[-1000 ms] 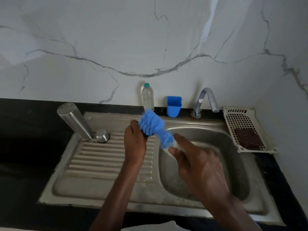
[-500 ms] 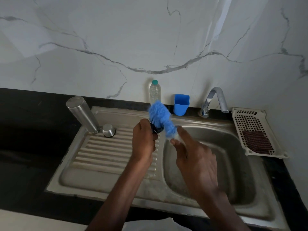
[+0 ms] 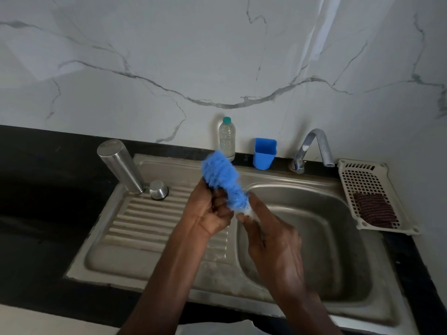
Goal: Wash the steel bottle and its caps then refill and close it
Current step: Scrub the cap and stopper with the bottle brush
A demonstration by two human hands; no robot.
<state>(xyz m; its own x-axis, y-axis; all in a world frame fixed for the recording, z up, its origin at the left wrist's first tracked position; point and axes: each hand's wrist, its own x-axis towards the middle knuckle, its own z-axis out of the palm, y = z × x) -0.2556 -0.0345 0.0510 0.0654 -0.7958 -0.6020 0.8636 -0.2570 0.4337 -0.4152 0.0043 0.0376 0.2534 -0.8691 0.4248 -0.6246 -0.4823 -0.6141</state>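
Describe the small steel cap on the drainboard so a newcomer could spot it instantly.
Start at the steel sink and look to its ribbed drainboard on the left. At the far corner stands an upturned steel bottle; the cap sits just right of its base. It is short, round and shiny, far squatter than the bottle.

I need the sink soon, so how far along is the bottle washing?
Partly through. The steel bottle stands upside down on the drainboard with a steel cap beside it, so both may be washed already. In hand: the left hand grips a small dark piece, probably another cap, while the right hand works the blue brush on it. Rinsing, refilling and closing remain.
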